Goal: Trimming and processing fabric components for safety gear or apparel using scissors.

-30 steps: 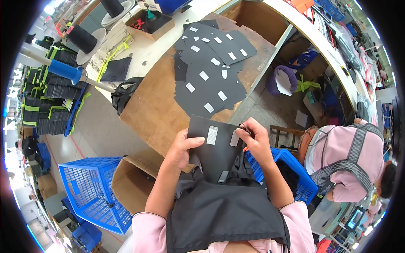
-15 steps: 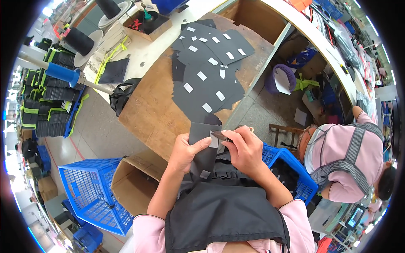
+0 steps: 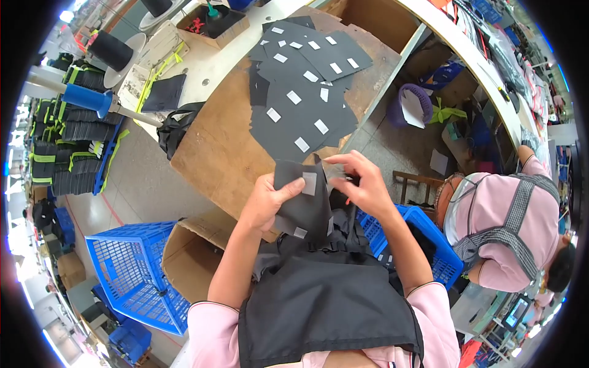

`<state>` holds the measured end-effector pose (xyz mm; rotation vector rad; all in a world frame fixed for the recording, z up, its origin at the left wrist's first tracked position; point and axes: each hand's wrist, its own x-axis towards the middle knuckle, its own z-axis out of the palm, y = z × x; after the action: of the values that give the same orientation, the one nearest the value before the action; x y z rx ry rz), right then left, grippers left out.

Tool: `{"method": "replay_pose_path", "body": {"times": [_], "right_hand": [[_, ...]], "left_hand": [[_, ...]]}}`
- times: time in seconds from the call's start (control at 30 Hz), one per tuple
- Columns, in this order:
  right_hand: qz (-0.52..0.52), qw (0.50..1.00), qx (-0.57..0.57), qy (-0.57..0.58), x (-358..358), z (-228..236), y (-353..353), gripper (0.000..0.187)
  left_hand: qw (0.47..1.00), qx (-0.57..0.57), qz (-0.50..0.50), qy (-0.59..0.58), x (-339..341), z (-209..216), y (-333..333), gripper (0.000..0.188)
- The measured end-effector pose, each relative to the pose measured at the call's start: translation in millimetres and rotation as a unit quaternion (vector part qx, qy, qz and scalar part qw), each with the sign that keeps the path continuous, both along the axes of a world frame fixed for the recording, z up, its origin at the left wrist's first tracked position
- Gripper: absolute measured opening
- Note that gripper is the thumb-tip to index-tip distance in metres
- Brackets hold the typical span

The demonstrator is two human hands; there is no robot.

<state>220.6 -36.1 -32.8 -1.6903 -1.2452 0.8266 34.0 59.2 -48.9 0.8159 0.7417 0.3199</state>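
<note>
My left hand (image 3: 264,202) grips a black fabric piece (image 3: 294,211) upright in front of my apron, thumb pressed beside the white label patch (image 3: 309,183) on its face. More white patches show at its lower end. At the piece's upper right edge is my right hand (image 3: 363,187), index finger and thumb reaching toward it. A small pair of thread snips (image 3: 348,200) is partly hidden in this hand; only a blurred greyish part and an orange spot show. On the brown board (image 3: 215,153) ahead lies a spread of black pieces (image 3: 282,126) with white patches.
A blue plastic crate (image 3: 132,276) and a cardboard box (image 3: 190,257) stand at the left. Another blue crate (image 3: 445,260) is at my right, near a co-worker in a pink top (image 3: 509,227). Black thread cones (image 3: 113,50) stand at upper left.
My right hand has moved up and slightly right, off the patch, and its fingers have spread. The snips' dark blade no longer lies over the patch. The held piece has opened out wider.
</note>
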Motion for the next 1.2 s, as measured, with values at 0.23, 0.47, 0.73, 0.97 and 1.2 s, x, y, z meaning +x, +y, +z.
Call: {"method": "replay_pose_path", "body": {"times": [0.23, 0.47, 0.73, 0.97, 1.2], "right_hand": [[-0.084, 0.898, -0.186, 0.391, -18.3, -71.5, -68.1, 0.029], [-0.182, 0.758, -0.114, 0.616, -35.6, -57.9, -31.4, 0.031], [-0.056, 0.956, 0.009, 0.289, 4.4, -26.7, -7.2, 0.032], [0.162, 0.986, 0.003, 0.047, 2.5, 4.7, 0.7, 0.034], [-0.088, 0.978, 0.056, -0.180, -14.8, 7.1, -6.6, 0.035]], "left_hand": [[0.982, -0.060, 0.178, -0.028, -6.8, -17.6, 16.4, 0.027], [0.969, -0.095, 0.198, -0.109, -2.2, -26.7, 8.1, 0.032], [0.978, 0.126, 0.156, -0.056, -60.5, -29.4, 24.1, 0.077], [0.912, 0.376, -0.160, 0.048, 3.5, 5.4, 39.5, 0.091], [0.993, -0.040, -0.106, 0.019, 10.9, 0.4, 2.7, 0.044]]}}
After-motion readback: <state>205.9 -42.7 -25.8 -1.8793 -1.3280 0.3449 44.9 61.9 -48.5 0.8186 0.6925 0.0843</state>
